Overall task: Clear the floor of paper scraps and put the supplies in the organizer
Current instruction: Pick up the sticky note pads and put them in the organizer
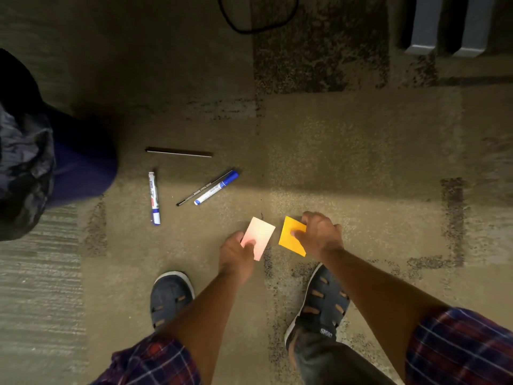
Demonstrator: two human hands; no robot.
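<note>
**Both hands on paper scraps, markers lying loose on the carpet**

We see our left hand [238, 250] closed in a pinch on a pale pink paper scrap [258, 237], thumb on top near its lower edge, the other fingers tucked beneath and hidden. Just beside it, at 3 o'clock, our right hand [319, 234] pinches an orange paper scrap [290, 237] the same way, thumb pressed on its face. We cannot tell whether either scrap has left the carpet [347, 151] or still lies on it.

From the hands toward 10 o'clock lie the supplies: a blue-capped marker [216, 188] with a thin black pen [204, 188] touching along its side, and farther toward 9 o'clock a second marker [154, 198], apart from the pair. Beyond these, toward 11 o'clock, lies a dark slim stick [179, 152], too dim to identify.

At 6 o'clock our two sandalled feet [323, 298] stand on the carpet, partly covered by our forearms and plaid sleeves [458, 345].

A bin with a dark liner [25, 168] sits at 9 o'clock, cut off by the left edge. A black cable [249, 29] loops at 12 o'clock, its ends out of view, and grey furniture legs [422, 29] at 1 o'clock are blurred and cropped.
</note>
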